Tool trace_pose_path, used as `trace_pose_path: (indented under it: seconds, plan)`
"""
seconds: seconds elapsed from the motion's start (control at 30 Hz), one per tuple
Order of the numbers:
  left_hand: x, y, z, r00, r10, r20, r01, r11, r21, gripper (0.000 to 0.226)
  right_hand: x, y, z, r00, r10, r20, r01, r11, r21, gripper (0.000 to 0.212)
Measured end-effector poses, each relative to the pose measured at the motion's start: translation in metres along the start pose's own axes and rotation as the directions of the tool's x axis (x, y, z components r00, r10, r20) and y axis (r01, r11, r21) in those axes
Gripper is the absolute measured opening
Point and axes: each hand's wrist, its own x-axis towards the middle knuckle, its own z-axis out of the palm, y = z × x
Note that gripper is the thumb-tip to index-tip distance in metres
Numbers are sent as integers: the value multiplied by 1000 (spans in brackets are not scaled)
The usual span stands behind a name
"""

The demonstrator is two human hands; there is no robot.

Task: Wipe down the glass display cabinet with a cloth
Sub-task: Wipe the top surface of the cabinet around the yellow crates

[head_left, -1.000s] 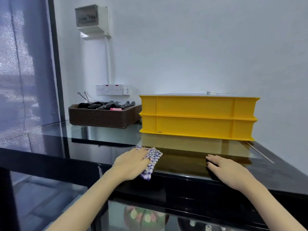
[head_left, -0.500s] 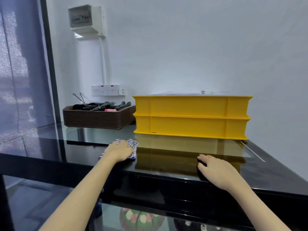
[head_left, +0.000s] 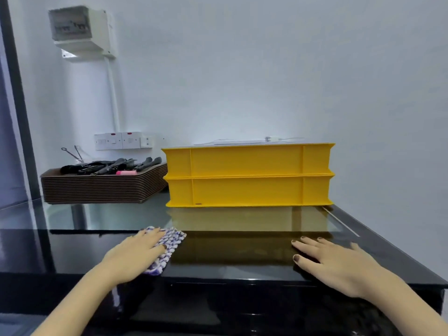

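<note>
Mid-wipe: the left hand [head_left: 135,257], fingers flat, presses the blue-and-white checked cloth [head_left: 167,246] onto the black glass cabinet surface [head_left: 242,251]; the right hand [head_left: 337,263] rests spread; far glass seemingly remains.

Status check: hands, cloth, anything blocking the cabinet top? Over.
Left hand flat on checked cloth, on cabinet top. Right hand flat on the glass. Yellow crates and tray stack block the rear.
</note>
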Motion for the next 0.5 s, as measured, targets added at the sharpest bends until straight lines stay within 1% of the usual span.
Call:
trace_pose_path:
  seconds: [0.07,0.13,0.17,0.2,0.23,0.3,0.33,0.4,0.43,0.5]
  plan:
    - [18,-21,2,998,-44,42,45,999,-11,37,7,26,-10,999,49,10,-49,998,-42,53]
    - [34,-30,1,995,-66,78,67,998,-14,40,13,51,-15,999,50,10,-50,999,0,51]
    - [43,-31,1,993,-97,60,98,995,-12,40,15,59,-15,999,39,13,-40,999,31,50]
    - [51,-29,0,991,-127,48,126,992,20,39,17,63,-13,999,31,13,-31,998,49,50]
    - [61,-25,0,983,-180,39,179,984,15,40,19,65,-11,1000,25,5,-25,998,55,50]
    - [81,-10,-2,958,-281,60,282,959,-15,48,24,66,-7,1000,16,-17,-14,997,71,50]
    - [91,4,-5,947,-308,86,311,950,-15,51,25,66,-7,1000,11,-22,-9,997,82,50]
    - [108,41,-9,939,-319,131,324,946,-22,56,27,68,-8,1000,0,-26,3,995,104,50]
    - [113,65,-10,943,-297,154,306,951,-38,58,27,69,-8,1000,-6,-23,8,994,110,50]
    - [119,119,-11,964,-194,183,212,973,-86,58,26,71,-8,1000,-17,-17,19,993,119,51]
